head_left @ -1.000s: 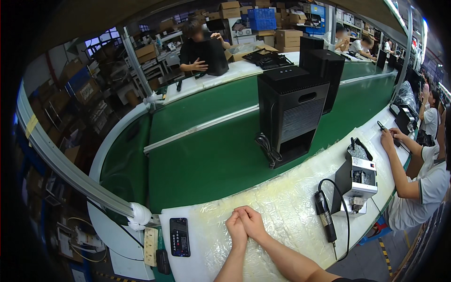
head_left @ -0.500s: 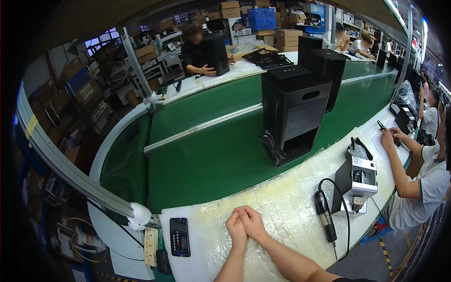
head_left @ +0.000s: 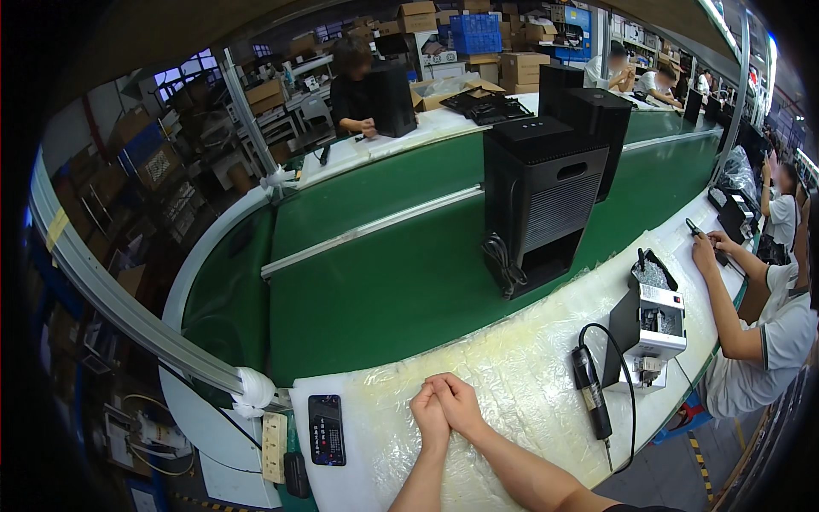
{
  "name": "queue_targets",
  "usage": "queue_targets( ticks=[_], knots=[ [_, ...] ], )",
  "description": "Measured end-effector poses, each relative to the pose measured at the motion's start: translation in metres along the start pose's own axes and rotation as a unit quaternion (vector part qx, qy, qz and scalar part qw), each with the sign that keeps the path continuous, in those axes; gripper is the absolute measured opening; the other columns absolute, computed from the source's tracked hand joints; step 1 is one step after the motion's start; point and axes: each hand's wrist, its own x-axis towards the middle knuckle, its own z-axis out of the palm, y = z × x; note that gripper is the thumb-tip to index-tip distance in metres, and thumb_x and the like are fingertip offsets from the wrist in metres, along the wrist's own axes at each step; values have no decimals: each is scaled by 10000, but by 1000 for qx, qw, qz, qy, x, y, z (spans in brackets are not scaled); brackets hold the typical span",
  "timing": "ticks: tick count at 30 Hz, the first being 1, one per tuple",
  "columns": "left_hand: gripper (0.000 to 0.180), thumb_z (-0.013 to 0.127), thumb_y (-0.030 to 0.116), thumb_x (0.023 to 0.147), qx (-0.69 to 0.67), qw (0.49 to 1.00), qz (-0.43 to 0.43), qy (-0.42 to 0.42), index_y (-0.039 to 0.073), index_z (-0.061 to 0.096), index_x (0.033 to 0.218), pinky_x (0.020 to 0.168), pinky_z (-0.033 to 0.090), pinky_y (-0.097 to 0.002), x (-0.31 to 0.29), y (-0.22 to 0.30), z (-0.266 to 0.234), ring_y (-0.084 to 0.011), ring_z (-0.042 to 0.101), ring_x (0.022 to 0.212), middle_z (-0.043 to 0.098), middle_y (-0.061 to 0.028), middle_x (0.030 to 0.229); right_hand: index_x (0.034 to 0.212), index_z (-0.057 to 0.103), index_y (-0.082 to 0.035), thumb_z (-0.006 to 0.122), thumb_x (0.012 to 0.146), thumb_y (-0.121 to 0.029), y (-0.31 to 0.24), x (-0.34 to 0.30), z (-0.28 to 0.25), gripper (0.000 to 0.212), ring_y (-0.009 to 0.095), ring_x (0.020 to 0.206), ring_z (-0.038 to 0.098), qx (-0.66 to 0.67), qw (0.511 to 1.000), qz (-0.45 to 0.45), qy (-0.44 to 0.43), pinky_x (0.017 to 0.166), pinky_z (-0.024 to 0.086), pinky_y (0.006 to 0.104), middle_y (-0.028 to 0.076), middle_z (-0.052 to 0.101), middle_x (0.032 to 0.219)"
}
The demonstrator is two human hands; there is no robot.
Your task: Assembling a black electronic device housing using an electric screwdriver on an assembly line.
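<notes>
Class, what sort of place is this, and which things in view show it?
Probably a factory assembly line: black appliances stand on a green conveyor belt, and an electric screwdriver lies on the bench.

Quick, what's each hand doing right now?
Left hand: closed, clasped against the right; no held object visible.
Right hand: closed, clasped against the left; no held object visible.
</notes>
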Motion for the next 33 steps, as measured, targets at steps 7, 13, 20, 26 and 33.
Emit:
queue_targets(
  ticks=[7,13,20,26,33],
  knots=[
    [192,504,-1,864,10,1000,1,-3,-34,627,719,606,429,-251,0,2,0,-82,515,665,600,-6,681,1017,680,27,524,981,-158,4,1,-1,244,178,889,648,-1,1000,-6,-1,827,506,298,125,706,941],
    [208,509,9,883,7,1000,2,0,-26,625,714,602,422,-247,0,1,1,-78,510,665,596,-1,683,1014,681,24,525,982,-157,3,1,0,242,174,885,649,0,1000,-2,-2,824,508,296,121,707,938],
    [216,505,5,894,-2,1000,-1,-4,-20,618,712,600,415,-241,-1,4,2,-72,504,672,588,5,693,1040,685,8,552,964,-177,8,2,0,240,210,863,676,2,1000,-14,6,787,524,315,155,715,923],
    [212,509,7,893,-1,1000,-1,-5,-23,622,716,595,416,-242,-1,3,1,-73,507,668,589,6,693,1015,684,24,525,980,-148,2,1,0,236,168,884,648,1,1000,-3,-1,821,510,296,120,709,937],
    [205,514,11,887,0,1000,-7,-2,-29,624,718,592,418,-244,-2,5,2,-74,508,663,594,1,688,1018,683,28,526,980,-151,2,1,0,241,171,884,648,3,1000,-2,-1,823,508,297,122,708,938]
  ],
)
